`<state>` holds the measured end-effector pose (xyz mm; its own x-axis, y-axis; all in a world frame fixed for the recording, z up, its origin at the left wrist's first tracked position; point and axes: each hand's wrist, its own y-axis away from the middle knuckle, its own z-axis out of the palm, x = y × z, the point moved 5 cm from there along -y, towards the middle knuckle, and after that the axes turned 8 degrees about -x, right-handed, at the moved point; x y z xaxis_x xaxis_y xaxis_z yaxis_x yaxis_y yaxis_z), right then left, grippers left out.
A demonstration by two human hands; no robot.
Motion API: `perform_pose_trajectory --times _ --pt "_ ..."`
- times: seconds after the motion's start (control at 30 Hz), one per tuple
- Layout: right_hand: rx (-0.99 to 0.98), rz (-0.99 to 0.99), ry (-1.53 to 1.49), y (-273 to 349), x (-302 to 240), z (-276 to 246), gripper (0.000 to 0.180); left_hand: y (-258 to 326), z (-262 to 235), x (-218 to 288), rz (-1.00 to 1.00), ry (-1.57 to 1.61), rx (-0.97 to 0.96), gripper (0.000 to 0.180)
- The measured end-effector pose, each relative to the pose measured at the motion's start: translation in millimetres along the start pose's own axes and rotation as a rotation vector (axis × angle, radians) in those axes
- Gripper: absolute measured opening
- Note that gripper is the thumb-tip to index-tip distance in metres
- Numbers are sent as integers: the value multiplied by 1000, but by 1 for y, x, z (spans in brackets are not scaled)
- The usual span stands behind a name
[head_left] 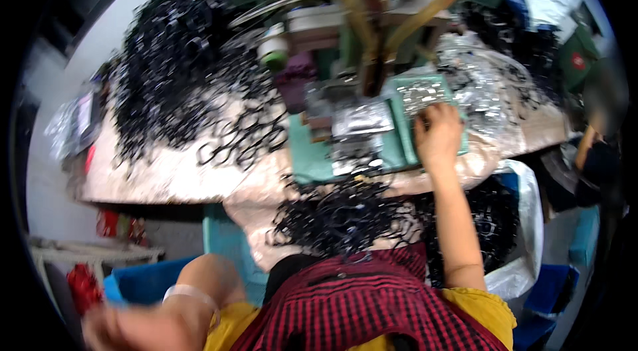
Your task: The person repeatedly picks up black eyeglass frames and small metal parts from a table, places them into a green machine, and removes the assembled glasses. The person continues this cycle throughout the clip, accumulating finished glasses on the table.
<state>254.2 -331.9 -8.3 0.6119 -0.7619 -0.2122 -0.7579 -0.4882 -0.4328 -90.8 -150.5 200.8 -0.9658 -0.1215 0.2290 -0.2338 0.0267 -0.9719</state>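
My right hand [439, 137] reaches forward over a green tray [463, 145] right of the machine. Its bent fingers look slightly apart and touch or hover just above small shiny silver pieces [421, 94] in the tray; nothing shows clearly between them. At the lower left, my left hand [136, 329] is smeared by motion beside my body, away from the table, with a pale band around the wrist. In front of me a heap of thin black loops [345, 213] lies in my lap and against the table edge. A machine [372, 32] with yellowish tubes stands behind a silver metal block [362, 118].
A large black heap of loops [166, 65] covers the table's left side, with looser loops [242, 135] nearer the machine. At right, a white sack [530, 238] holds more black pieces. Clear plastic with shiny pieces [475, 79] lies behind the tray. Another person's arm [586, 145] shows far right.
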Motion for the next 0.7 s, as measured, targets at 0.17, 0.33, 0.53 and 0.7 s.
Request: perform_pose_trajectory --times 0.17,0.33,0.53,0.7 --pt "6 16 -41 1 -10 -13 15 123 -96 -63 -887 -1301 252 17" --pt "-32 -55 -38 -6 -4 -1 9 229 -139 -132 -1222 -1434 -425 24" --pt "114 -115 -151 -16 -6 -9 8 216 -149 -156 -1306 -1158 -624 49" --pt "214 -4 -392 -2 19 -7 9 226 -143 -138 -1169 -1346 -572 37"
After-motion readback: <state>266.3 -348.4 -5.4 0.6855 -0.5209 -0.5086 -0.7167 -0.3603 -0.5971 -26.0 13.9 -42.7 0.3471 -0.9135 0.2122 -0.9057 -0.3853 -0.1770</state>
